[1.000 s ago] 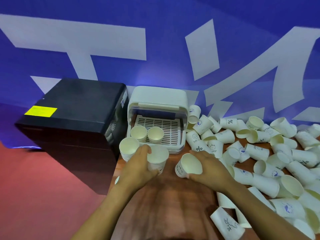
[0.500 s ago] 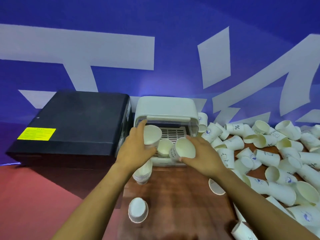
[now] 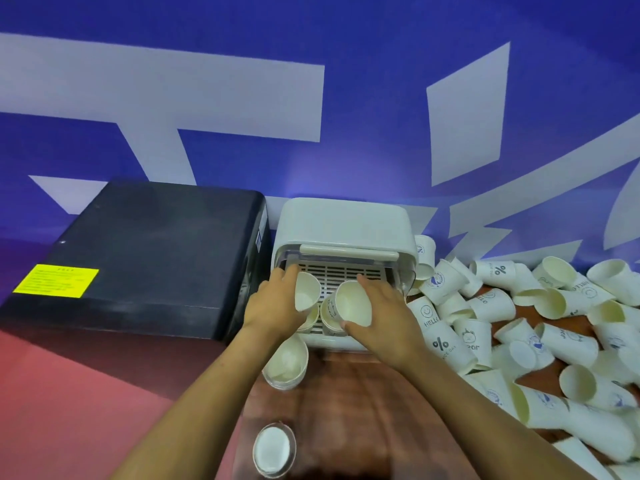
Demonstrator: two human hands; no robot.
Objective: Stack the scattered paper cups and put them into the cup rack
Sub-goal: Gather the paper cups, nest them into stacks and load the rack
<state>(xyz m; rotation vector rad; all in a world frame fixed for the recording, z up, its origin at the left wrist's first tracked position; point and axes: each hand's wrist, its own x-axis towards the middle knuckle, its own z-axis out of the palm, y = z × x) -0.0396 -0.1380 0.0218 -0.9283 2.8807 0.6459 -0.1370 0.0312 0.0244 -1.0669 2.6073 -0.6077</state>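
At the white plastic cup rack [image 3: 346,225] mouth, left hand [image 3: 277,306] gripping a white paper cup [image 3: 306,292], right hand [image 3: 381,317] gripping another tilted cup [image 3: 351,303], fingers curled, rims toward camera, both deeper in than before.

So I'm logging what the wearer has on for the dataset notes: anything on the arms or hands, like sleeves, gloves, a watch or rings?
Nothing worn that shows: left hand and right hand are bare, no gloves, rings or watch; both forearms are uncovered to the frame's bottom edge.
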